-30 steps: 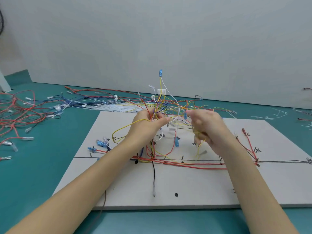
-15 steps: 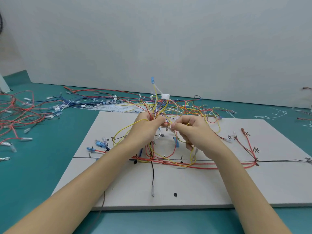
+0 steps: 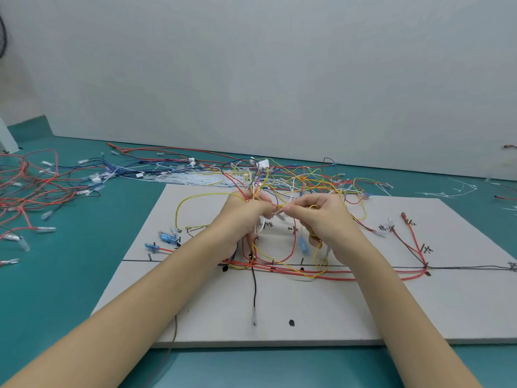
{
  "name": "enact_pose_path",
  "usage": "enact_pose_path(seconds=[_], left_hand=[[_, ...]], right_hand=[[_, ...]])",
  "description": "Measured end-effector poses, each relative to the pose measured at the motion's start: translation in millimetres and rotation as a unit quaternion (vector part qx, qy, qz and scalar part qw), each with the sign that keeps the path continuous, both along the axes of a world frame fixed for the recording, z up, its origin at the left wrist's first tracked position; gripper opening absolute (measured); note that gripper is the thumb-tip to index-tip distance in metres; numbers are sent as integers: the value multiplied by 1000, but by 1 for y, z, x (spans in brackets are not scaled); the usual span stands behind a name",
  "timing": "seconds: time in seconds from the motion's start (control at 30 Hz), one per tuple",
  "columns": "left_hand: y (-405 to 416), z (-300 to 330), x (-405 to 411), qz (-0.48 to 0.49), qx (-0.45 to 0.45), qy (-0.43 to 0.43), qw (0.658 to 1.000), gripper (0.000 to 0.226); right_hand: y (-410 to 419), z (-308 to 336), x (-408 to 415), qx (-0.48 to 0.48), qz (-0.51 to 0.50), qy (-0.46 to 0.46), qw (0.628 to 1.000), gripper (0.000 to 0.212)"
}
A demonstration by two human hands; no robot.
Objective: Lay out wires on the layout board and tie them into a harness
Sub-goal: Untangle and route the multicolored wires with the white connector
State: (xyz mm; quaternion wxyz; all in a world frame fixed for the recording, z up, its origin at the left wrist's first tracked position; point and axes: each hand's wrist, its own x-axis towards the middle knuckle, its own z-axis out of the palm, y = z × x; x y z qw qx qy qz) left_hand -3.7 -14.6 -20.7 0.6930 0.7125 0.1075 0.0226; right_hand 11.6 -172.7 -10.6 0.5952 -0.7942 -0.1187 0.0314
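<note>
On layout board [image 3: 363,303], handwritten labels [image 3: 382,227] blurred, seemingly unreadable.

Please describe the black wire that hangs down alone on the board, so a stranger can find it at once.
Start from the grey layout board on the teal table. Below the left hand, a black wire leaves the red and yellow bundle and runs straight toward the near edge. It is the only wire crossing the board's bare front half, ending in a pale terminal.

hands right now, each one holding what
left hand: gripping the bunch of wires.
right hand: pinching a yellow wire.
</note>
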Motion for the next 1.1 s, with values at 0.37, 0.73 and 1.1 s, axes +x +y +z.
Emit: enact_pose_path(seconds=[0.37,0.73,1.1], left_hand=[[3,-1,2,-43,74,-112,990,18],[0,5,-8,-152,125,-106,975,21],[4,-6,-1,-71,153,-87,982,11]], right_hand=[[0,-1,3,-41,-14,-33,999,19],[-3,-2,6,-14,-73,-123,990,16],[-3,6,5,138,-78,-34,987,17]])
